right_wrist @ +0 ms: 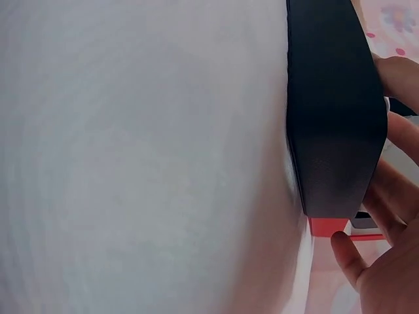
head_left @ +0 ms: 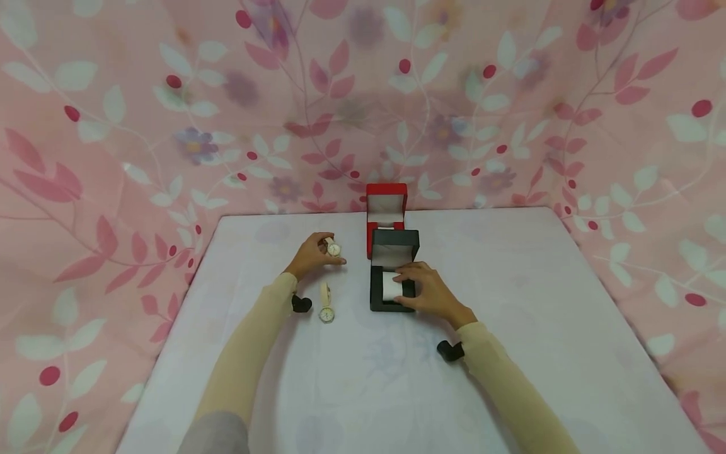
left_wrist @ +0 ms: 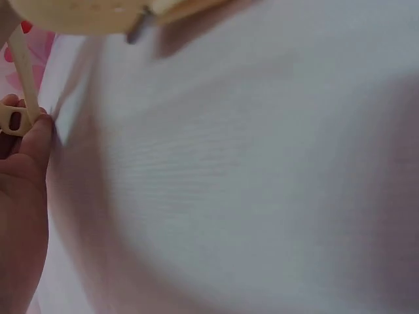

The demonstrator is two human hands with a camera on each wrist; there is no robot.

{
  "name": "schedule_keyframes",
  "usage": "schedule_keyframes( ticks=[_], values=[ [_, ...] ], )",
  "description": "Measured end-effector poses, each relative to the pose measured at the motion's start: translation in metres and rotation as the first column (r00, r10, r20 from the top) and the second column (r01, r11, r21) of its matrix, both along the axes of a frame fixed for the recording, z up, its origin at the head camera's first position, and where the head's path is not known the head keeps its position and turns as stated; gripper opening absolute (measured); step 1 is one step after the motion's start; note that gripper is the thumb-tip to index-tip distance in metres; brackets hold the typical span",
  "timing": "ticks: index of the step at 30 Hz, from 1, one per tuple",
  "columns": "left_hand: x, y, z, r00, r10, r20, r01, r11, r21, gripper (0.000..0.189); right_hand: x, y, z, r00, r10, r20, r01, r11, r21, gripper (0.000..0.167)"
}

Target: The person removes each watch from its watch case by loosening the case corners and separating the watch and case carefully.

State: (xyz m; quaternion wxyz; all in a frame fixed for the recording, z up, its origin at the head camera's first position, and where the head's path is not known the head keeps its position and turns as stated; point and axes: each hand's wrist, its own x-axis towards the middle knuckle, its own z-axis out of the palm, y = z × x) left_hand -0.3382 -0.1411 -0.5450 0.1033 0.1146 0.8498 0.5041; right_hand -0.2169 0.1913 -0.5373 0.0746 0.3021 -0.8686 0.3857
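My left hand (head_left: 314, 254) holds a wristwatch (head_left: 333, 249) with a pale round dial, at the left of the boxes. In the left wrist view, its thumb and fingers pinch a cream strap (left_wrist: 25, 78). A second watch (head_left: 326, 313) with a cream strap lies on the table just in front of that hand. My right hand (head_left: 428, 291) reaches into an open black watch box (head_left: 395, 238), thumb and fingers gripping the white cushion (head_left: 391, 287) inside. In the right wrist view, the black box (right_wrist: 337, 118) hides most of the cushion.
Behind the black box stands an open red watch box (head_left: 387, 188), partly covered by it. A white cloth covers the table (head_left: 363, 391). Pink floral fabric (head_left: 351, 94) hangs along the back and sides.
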Motion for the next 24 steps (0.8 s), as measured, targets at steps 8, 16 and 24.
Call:
schedule_keyframes(
  ticks=[8,16,24],
  values=[
    [0.005,-0.005,-0.003,0.995,-0.044,-0.095,0.033,0.993,-0.114,0.083,-0.001,0.001,-0.003,1.000,0.007,-0.001,-0.007,1.000,-0.009,0.041],
    [0.008,-0.009,-0.006,0.978,-0.160,-0.136,0.133,0.973,-0.186,0.099,-0.001,0.000,-0.004,0.999,0.014,-0.029,-0.015,1.000,-0.022,0.040],
    [0.013,-0.011,0.005,0.969,-0.199,-0.144,0.154,0.948,-0.279,0.107,0.000,0.000,-0.002,1.000,0.006,0.002,-0.006,1.000,-0.021,0.042]
  ],
)
